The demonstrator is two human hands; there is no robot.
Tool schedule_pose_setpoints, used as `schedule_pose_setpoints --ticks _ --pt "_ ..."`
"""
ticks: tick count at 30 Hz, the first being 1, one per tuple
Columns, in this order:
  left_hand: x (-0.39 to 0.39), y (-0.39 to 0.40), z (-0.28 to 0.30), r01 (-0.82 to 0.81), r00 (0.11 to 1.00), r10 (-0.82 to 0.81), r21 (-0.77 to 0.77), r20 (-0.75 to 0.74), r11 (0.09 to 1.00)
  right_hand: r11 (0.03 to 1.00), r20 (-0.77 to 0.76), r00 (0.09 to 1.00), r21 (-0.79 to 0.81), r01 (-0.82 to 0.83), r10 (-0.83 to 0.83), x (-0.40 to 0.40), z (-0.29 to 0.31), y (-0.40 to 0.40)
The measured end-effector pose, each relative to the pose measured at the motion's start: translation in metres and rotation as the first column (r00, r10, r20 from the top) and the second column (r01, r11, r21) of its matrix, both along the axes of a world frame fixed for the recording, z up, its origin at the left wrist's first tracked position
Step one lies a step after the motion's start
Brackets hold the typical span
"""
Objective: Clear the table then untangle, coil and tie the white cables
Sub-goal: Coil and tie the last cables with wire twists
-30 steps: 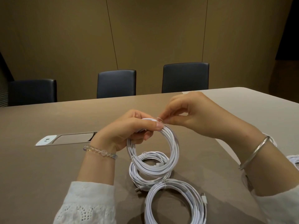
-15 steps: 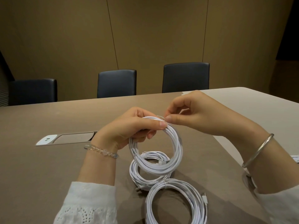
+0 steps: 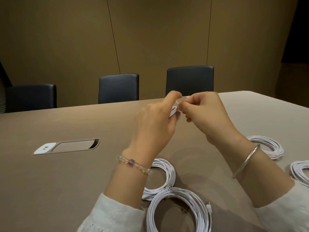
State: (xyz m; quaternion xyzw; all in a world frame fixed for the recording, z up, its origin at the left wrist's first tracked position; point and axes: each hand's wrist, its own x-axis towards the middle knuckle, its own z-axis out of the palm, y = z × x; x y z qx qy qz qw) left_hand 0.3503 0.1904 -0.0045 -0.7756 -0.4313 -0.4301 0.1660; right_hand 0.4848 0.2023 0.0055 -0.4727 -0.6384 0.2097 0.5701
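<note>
My left hand holds a coiled white cable up above the table; only a small part of the coil shows between the two hands. My right hand pinches a thin clear tie at the top of that coil. Two tied white coils lie on the table below my wrists, one smaller and one larger nearer to me. Two more white coils lie at the right, one behind my right wrist and one cut off by the frame edge.
The brown table has a recessed socket panel at the left. Three dark chairs stand along the far side, in front of a tan wall.
Both hands have risen and moved away from me with the coil. The coil, plainly seen hanging before, is now mostly hidden behind my left hand. The view has tilted, showing coils at the right.
</note>
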Motion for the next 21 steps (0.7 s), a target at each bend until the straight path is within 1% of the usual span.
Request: schedule_pose_setpoints --ticks 2,4,5,6,9,11,14,16,18,20,21 --pt "-0.003 0.002 0.001 0.049 0.994 -0.048 -0.014 0.102 0.999 0.987 -0.121 0.983 -0.064 -0.145 0.136 0.004 0.004 -0.001" --pt "-0.007 0.003 0.004 0.145 0.956 -0.122 -0.067 0.267 0.987 0.934 -0.252 0.928 -0.159 -0.32 0.275 0.01 0.009 -0.001" --pt "-0.008 0.003 0.005 0.179 0.935 -0.139 -0.095 0.327 0.979 0.9 -0.295 0.899 -0.197 -0.388 0.323 0.013 0.011 0.001" --pt "-0.009 0.002 0.005 0.192 0.923 -0.139 -0.116 0.359 0.974 0.875 -0.304 0.886 -0.232 -0.425 0.35 0.015 0.011 0.002" --pt "-0.009 0.002 0.005 0.213 0.906 -0.141 -0.142 0.399 0.967 0.863 -0.246 0.909 -0.307 -0.402 0.336 0.018 0.011 0.008" --pt "-0.008 0.001 0.006 0.283 0.868 -0.186 -0.153 0.46 0.947 0.871 -0.217 0.922 -0.317 -0.376 0.319 0.019 0.011 0.01" --pt "-0.009 0.0 0.01 0.431 0.756 -0.257 -0.162 0.602 0.888 0.859 -0.188 0.908 -0.297 -0.416 0.375 0.018 0.009 0.009" --pt "-0.01 -0.001 0.011 0.492 0.683 -0.253 -0.174 0.686 0.853 0.87 -0.095 0.905 -0.248 -0.425 0.415 0.013 0.007 0.006" --pt "-0.013 0.001 0.011 0.525 0.613 -0.21 -0.194 0.761 0.829 0.9 0.007 0.915 -0.181 -0.397 0.404 0.008 0.005 0.004" --pt "-0.016 0.004 0.009 0.564 0.55 -0.146 -0.237 0.822 0.791 0.923 0.029 0.932 -0.147 -0.355 0.362 0.004 0.003 0.005" --pt "-0.018 0.006 0.008 0.596 0.525 -0.114 -0.269 0.843 0.756 0.93 0.019 0.939 -0.148 -0.337 0.343 0.002 0.001 0.006"
